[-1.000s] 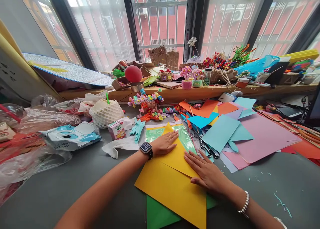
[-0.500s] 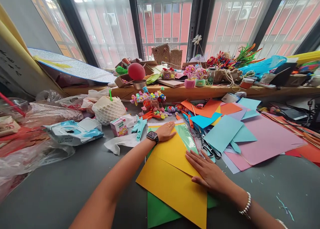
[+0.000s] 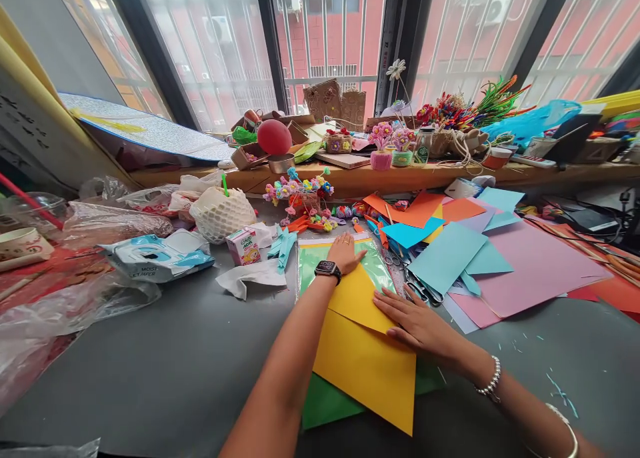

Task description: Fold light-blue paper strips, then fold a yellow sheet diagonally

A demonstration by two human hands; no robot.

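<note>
A folded sheet of yellow paper lies in front of me, its upper flap turned over on itself. Beneath it are green paper and a clear plastic sleeve. My left hand, below a black watch, rests flat at the flap's top with fingers stretched out. Flat along the flap's right edge lies my right hand, fingers extended and the thumb a little apart. Neither hand grips anything; both press on the paper. Scissors lie just right of the sleeve.
Light blue paper and pink paper spread out on the right. To the left are a wet-wipes pack, a small box and a netted round object. Craft flowers stand at the back, before a crowded wooden ledge.
My left hand and forearm have shifted right across the yellow flap. The right hand stays almost where it was. The camera view has moved slightly.
</note>
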